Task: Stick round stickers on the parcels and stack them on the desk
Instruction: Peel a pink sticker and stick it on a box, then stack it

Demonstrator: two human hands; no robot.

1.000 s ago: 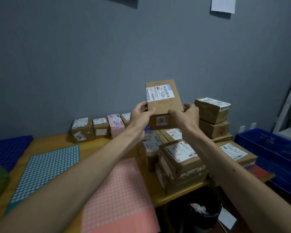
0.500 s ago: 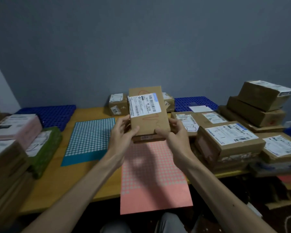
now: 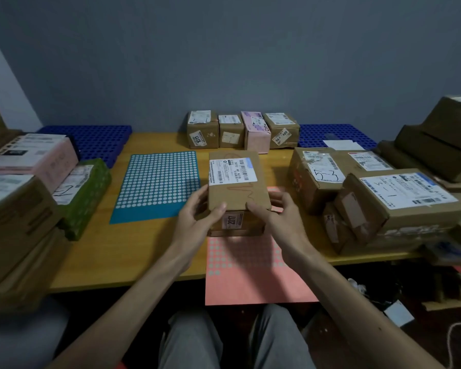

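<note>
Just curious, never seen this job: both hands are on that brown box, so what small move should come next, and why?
Probably set the parcel down and free the right hand to peel a dot from the pink sticker sheet. It and the left hand both grip the parcel over that sheet, and no round sticker shows on its top.

The yellow-wood table (image 3: 144,249) in front of me stands against a plain grey-blue wall (image 3: 224,62), which meets a paler, whitish wall (image 3: 0,83) far to the table's left. Blue perforated panels lie along the table's back edge, one at its left rear (image 3: 99,139) and one at its right rear (image 3: 322,133). The light is dim, and the floor (image 3: 431,323) below the table's front edge is dark, with a white cord (image 3: 453,339) lying towards the right.
</note>
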